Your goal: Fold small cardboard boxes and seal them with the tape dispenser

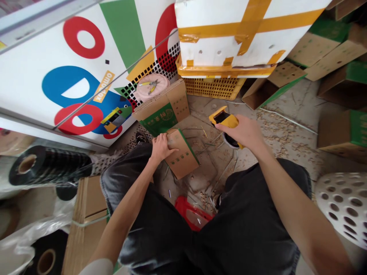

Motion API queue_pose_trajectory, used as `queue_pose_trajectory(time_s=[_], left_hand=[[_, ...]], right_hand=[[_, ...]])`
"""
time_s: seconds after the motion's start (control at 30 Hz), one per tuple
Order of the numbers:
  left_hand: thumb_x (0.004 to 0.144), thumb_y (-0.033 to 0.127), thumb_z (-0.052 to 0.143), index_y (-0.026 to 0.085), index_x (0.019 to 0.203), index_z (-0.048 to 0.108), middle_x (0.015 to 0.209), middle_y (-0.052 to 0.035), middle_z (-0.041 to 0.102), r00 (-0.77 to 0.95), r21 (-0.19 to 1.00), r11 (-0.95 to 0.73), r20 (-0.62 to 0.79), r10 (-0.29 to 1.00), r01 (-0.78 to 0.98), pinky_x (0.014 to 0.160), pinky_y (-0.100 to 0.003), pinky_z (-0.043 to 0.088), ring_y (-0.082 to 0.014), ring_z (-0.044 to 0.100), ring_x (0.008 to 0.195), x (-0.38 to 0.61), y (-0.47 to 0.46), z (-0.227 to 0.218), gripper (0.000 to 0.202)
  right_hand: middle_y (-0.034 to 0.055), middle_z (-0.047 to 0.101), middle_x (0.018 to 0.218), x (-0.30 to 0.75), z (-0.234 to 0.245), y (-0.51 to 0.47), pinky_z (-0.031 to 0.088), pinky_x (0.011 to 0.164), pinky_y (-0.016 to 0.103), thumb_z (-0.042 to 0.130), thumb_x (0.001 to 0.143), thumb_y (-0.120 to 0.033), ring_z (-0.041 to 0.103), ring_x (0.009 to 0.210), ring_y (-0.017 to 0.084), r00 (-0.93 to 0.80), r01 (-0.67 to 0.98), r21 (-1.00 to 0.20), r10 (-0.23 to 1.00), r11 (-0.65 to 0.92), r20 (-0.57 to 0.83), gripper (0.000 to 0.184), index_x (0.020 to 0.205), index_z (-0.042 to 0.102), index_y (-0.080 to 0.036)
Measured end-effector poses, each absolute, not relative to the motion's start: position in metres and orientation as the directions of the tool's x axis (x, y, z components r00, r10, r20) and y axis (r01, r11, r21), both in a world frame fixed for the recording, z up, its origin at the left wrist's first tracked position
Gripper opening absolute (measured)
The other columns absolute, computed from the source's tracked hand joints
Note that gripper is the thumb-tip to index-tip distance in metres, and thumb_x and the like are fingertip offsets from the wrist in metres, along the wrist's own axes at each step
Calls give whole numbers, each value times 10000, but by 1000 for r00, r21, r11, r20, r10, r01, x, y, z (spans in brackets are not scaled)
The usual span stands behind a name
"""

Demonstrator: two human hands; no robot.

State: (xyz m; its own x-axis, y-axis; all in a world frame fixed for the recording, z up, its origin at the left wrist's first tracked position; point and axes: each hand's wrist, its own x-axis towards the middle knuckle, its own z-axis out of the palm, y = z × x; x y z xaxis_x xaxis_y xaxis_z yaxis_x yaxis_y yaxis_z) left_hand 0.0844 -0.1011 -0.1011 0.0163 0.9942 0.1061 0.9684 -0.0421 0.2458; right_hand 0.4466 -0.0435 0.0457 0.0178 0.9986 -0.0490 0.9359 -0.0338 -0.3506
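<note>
My left hand [161, 148] grips the upper corner of a small cardboard box [185, 158] with a green side, its thumb lying along the brown face. The box stands tilted between my knees. To the right and apart from it, my right hand [243, 131] is closed around a yellow tape dispenser [230, 120] with a dark front part; a roll shows dimly below it. Just beyond the left hand, a stack of flattened cardboard boxes [164, 110] leans upright. Behind that stack, pliers [151, 88] with yellow handles rest on a round pink lid [160, 83].
A white foam box [212, 57] with yellow tape sits on a yellow crate [213, 88] ahead. Open cartons [334, 147] line the right, above a white perforated basket [341, 202]. Black film rolls [57, 164] lie left. A red plastic object [192, 214] is between my feet.
</note>
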Motion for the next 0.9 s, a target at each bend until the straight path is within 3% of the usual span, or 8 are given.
queue_pose_trajectory(time_s=[0.13,0.23,0.4,0.5,0.67,0.77,0.9], left_hand=[[827,663,813,75,1647,357,1492,-312,544,49,158,-63,87,995,986,1221,-630,335,-483,503,1425,97,-108,-98,1107],[807,685,817,109,1671,319,1575,-303,486,76,137,-87,87,993,987,1238,-632,303,-477,456,1464,104,-111,-98,1152],[725,757,849,75,1672,274,1630,-344,418,39,130,-55,125,991,990,1282,-682,189,-510,378,1525,112,-114,-103,1300],[741,723,862,90,1630,340,1575,-324,476,-19,158,-2,132,991,988,1265,-657,249,-496,425,1490,115,-113,-104,1209],[898,603,772,128,1507,476,1441,-278,583,-90,202,65,118,989,977,1146,-605,412,-464,537,1361,109,-106,-102,827],[1003,493,646,137,1500,498,1437,-265,603,-78,203,52,125,989,978,1122,-581,441,-450,563,1340,102,-101,-103,629],[1012,266,562,123,1561,476,1509,-258,584,-2,219,-21,105,994,976,1199,-565,406,-415,554,1407,89,-95,-103,574]], right_hand=[[154,736,911,445,47,-45,437,693,431,603,779,-926,679,866,351,16,935,-354,999,-30,-42,688,936,680,-260],[154,748,924,444,49,-47,447,697,428,608,791,-910,684,881,352,17,936,-352,999,-28,-34,672,952,688,-262],[145,749,909,444,50,-47,450,708,424,630,807,-865,683,878,342,21,935,-353,999,-30,-28,628,961,703,-260],[144,745,902,446,48,-46,439,694,418,647,804,-843,679,865,338,28,937,-348,999,-37,-31,610,964,706,-257],[138,738,883,447,46,-45,429,671,409,659,789,-848,670,832,325,17,941,-339,1000,-24,-23,617,965,702,-258],[140,743,894,447,48,-46,426,669,407,646,802,-847,672,836,323,12,943,-332,999,-24,-37,613,964,696,-257],[155,748,922,445,48,-47,421,668,412,623,822,-845,675,849,330,9,946,-325,999,-23,-43,620,967,695,-247]])
